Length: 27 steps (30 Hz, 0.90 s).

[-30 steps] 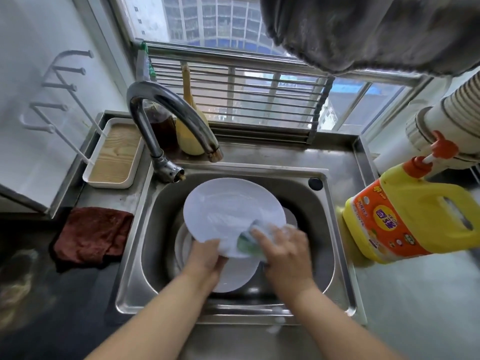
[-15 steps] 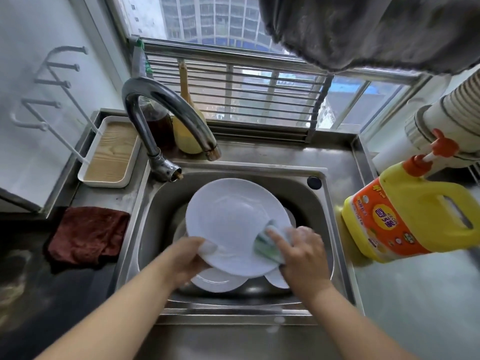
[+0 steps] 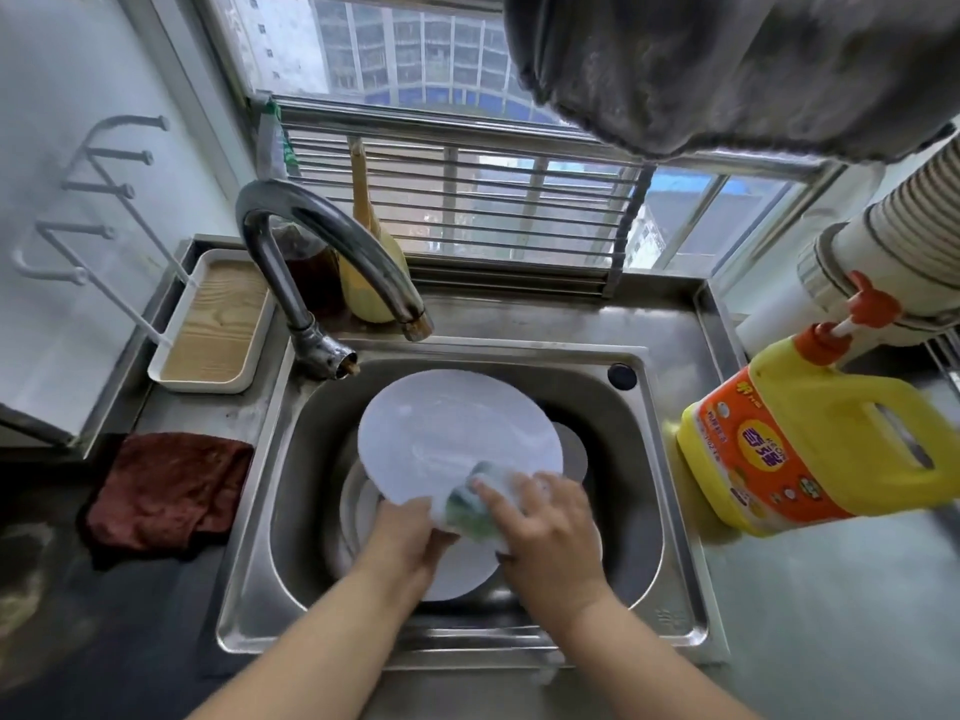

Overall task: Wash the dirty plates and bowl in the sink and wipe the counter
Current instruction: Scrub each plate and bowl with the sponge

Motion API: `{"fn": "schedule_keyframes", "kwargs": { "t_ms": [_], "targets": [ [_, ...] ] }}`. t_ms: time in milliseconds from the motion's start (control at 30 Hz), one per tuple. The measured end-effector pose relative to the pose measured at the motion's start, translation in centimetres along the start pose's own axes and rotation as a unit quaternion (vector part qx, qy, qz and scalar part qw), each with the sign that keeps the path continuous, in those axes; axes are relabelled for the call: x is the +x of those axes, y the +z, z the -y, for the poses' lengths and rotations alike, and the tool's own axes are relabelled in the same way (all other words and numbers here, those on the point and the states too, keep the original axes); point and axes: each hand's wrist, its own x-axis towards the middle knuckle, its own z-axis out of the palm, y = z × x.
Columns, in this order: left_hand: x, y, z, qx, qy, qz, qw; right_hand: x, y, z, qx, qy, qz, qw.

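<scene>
- Since half a second ago, both hands have drawn together at the near rim of the white plate (image 3: pixel 457 433), at frame centre over the sink (image 3: pixel 249 537).
- Left hand (image 3: pixel 405 537) grips that rim.
- Right hand (image 3: pixel 545 537) clutches a green sponge (image 3: pixel 470 509) against the plate.
- More dishes (image 3: pixel 358 511) lie beneath.

Sink (image 3: pixel 670 511): in the middle of the frame.
Tap (image 3: pixel 322 252): above the sink, at its upper left.
Plate (image 3: pixel 457 433): held over the sink, above other plates (image 3: pixel 358 517).
Tray (image 3: pixel 213 324): left of the tap.
Cloth (image 3: pixel 166 491): on the counter (image 3: pixel 831 615), below the tray.
Soap jug (image 3: pixel 810 439): right of the sink.
Window (image 3: pixel 467 148): behind the sink, top of the frame.
</scene>
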Motion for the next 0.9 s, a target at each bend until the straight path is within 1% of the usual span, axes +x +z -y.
{"fn": "schedule_keyframes", "kwargs": {
  "t_ms": [67,100,167,233,267,333,400,467,533,567,633,667,733,767,800,833,900],
  "targets": [
    [-0.3,-0.2,-0.7,0.019,-0.027,0.037,0.999,-0.2,-0.3,-1.2,-0.010,-0.027,0.018,0.999],
    [0.2,-1.0,-1.5,0.035,-0.048,0.042,0.997,-0.2,-0.8,-2.8,-0.030,-0.022,0.017,0.999],
    [1.3,-3.0,-3.2,0.037,-0.064,0.047,0.996,-0.1,-1.6,-5.3,-0.054,0.017,-0.004,0.998],
    [1.4,-2.6,-2.7,0.017,-0.040,0.025,0.999,0.3,-1.6,-4.4,-0.027,0.053,-0.004,0.998],
    [1.4,-2.0,-1.8,0.006,-0.025,0.023,0.999,0.3,-1.3,-3.1,-0.014,0.052,0.000,0.999],
    [1.0,-0.8,-0.2,0.002,-0.032,0.020,0.999,-0.2,-0.6,-1.3,0.008,0.006,0.007,1.000],
    [1.0,-1.3,-0.8,0.022,-0.086,0.033,0.996,-0.4,-0.9,-3.1,-0.002,-0.032,0.031,0.999],
    [2.5,-3.4,-1.9,0.037,-0.099,0.040,0.994,-0.5,-1.6,-5.7,-0.046,-0.023,0.036,0.998],
    [3.0,-3.8,-1.9,0.019,-0.065,0.025,0.997,-0.2,-1.8,-5.4,-0.059,0.008,0.031,0.998],
    [2.9,-3.2,-1.2,0.001,-0.041,-0.002,0.999,0.0,-1.4,-4.1,-0.046,0.014,0.031,0.998],
    [2.4,-1.7,0.6,-0.025,-0.014,-0.006,1.000,-0.1,-0.3,-0.9,-0.021,0.004,0.037,0.999],
    [1.7,-1.0,0.8,-0.019,-0.015,0.009,1.000,-0.4,0.1,-0.4,-0.017,-0.008,0.039,0.999],
    [1.1,-1.4,-0.5,0.036,-0.038,0.044,0.998,-0.4,-0.4,-2.2,-0.029,-0.030,0.049,0.998],
    [1.4,-2.4,-1.4,0.069,-0.052,0.063,0.994,-0.4,-0.8,-3.7,-0.046,-0.033,0.041,0.998],
    [2.0,-3.5,-2.4,0.078,-0.062,0.070,0.992,-0.3,-1.4,-4.9,-0.060,-0.028,0.035,0.997],
    [2.5,-4.1,-2.9,0.066,-0.060,0.065,0.994,-0.1,-1.8,-5.5,-0.068,-0.014,0.033,0.997],
    [2.8,-3.3,-2.2,0.014,-0.022,0.021,0.999,0.7,-1.6,-4.1,-0.046,0.017,0.027,0.998]
  ]
}}
